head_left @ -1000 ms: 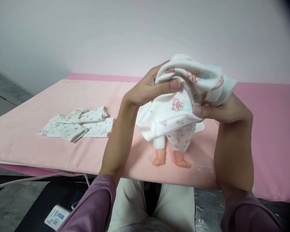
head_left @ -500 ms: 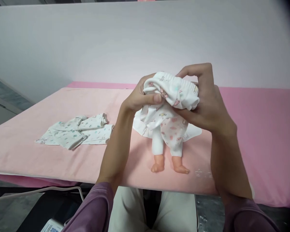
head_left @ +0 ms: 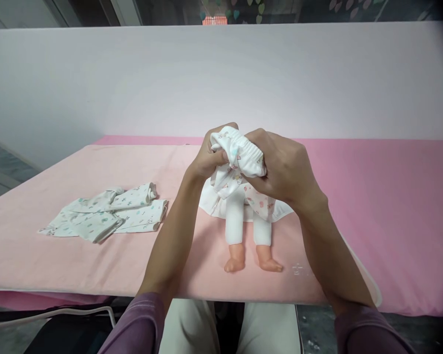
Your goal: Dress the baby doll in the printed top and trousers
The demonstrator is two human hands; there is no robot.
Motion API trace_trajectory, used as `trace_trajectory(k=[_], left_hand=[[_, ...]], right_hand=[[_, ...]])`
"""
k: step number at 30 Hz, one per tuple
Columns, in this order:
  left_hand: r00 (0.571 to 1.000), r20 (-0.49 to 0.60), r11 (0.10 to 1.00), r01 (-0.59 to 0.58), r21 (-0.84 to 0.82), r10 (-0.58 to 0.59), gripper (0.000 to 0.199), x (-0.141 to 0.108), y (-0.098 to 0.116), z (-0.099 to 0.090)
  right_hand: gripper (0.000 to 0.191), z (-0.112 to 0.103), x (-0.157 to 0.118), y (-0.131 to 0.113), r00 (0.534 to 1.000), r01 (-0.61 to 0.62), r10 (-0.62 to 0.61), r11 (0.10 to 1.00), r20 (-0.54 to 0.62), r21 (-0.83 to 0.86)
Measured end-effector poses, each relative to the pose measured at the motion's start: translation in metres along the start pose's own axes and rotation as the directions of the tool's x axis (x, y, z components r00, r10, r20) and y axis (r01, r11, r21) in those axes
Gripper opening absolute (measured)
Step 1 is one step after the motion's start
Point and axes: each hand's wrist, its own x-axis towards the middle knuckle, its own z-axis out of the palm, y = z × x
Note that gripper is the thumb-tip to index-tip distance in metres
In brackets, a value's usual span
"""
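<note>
A bunched white baby garment (head_left: 239, 152) with small printed figures and a ribbed band is held up between my two hands. My left hand (head_left: 210, 155) grips its left side, thumb in front. My right hand (head_left: 282, 164) is closed round its right end, with the fingertips partly hidden. Below and behind lies a baby doll (head_left: 235, 221) on its back, feet toward me, with white legs and bare feet. A cloth with pink spots (head_left: 260, 200) covers part of its hips. My hands and the garment hide the doll's upper body and head.
Folded baby clothes (head_left: 107, 211) with a green print lie on the left of the peach mat (head_left: 59, 265). White cloth (head_left: 214, 204) spreads under the doll. A pink cover (head_left: 398, 221) extends right, and a white panel (head_left: 206, 78) stands behind. A pale cable (head_left: 51, 313) runs below the table edge.
My hands and the garment have come closer together, and the garment is more bunched. My right hand has moved left and its fingers have closed in. The camera view has tilted up slightly.
</note>
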Motion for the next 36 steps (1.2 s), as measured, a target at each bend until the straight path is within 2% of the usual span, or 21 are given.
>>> trace_trajectory(k=[3, 5, 7, 12, 14, 17, 19, 22, 26, 31, 34, 36], left_hand=[[0.999, 0.027, 0.996, -0.015, -0.092, 0.018, 0.077, -0.002, -0.002, 0.004], [0.999, 0.048, 0.993, 0.032, -0.113, -0.027, 0.077, -0.004, 0.002, 0.009], [0.993, 0.088, 0.991, 0.086, -0.106, -0.077, 0.078, -0.006, 0.01, 0.017], [0.983, 0.166, 0.978, 0.11, -0.175, -0.081, 0.08, -0.011, 0.035, 0.034], [0.971, 0.201, 0.977, 0.162, -0.139, -0.133, 0.074, -0.012, 0.043, 0.034], [0.935, 0.277, 0.974, 0.227, 0.005, -0.219, 0.056, -0.014, 0.054, 0.028], [0.91, 0.325, 0.967, 0.242, 0.083, -0.256, 0.048, -0.014, 0.06, 0.024], [0.884, 0.374, 0.958, 0.235, 0.162, -0.28, 0.047, -0.015, 0.069, 0.024], [0.9, 0.338, 0.955, 0.218, 0.201, -0.276, 0.052, -0.017, 0.077, 0.034], [0.92, 0.283, 0.96, 0.236, 0.15, -0.27, 0.05, -0.02, 0.08, 0.046], [0.933, 0.254, 0.966, 0.237, 0.102, -0.256, 0.05, -0.02, 0.079, 0.05], [0.941, 0.245, 0.972, 0.221, 0.082, -0.235, 0.051, -0.02, 0.077, 0.05]], right_hand=[[0.016, -0.003, 0.001, -0.003, 1.0, 0.017, -0.016, 0.999, 0.016, -0.027], [0.015, -0.005, 0.001, -0.006, 0.999, 0.046, -0.045, 0.998, 0.022, -0.037], [0.016, -0.007, 0.002, -0.009, 0.996, 0.089, -0.088, 0.995, 0.023, -0.037], [0.021, -0.016, 0.003, -0.016, 0.986, 0.159, -0.157, 0.987, 0.054, -0.023], [0.025, -0.02, 0.003, -0.016, 0.979, 0.189, -0.189, 0.982, 0.076, 0.0], [0.029, -0.023, 0.001, -0.013, 0.965, 0.235, -0.239, 0.971, 0.104, 0.049], [0.03, -0.024, 0.0, -0.01, 0.96, 0.244, -0.251, 0.967, 0.125, 0.073], [0.03, -0.025, -0.002, -0.005, 0.959, 0.24, -0.249, 0.967, 0.134, 0.085], [0.034, -0.025, -0.002, -0.004, 0.969, 0.231, -0.236, 0.97, 0.072, 0.073], [0.042, -0.03, -0.001, -0.007, 0.962, 0.272, -0.272, 0.962, -0.016, 0.035], [0.045, -0.033, -0.002, -0.008, 0.978, 0.2, -0.202, 0.979, 0.054, 0.035], [0.048, -0.035, -0.003, -0.005, 0.985, 0.135, -0.145, 0.985, 0.097, 0.102]])
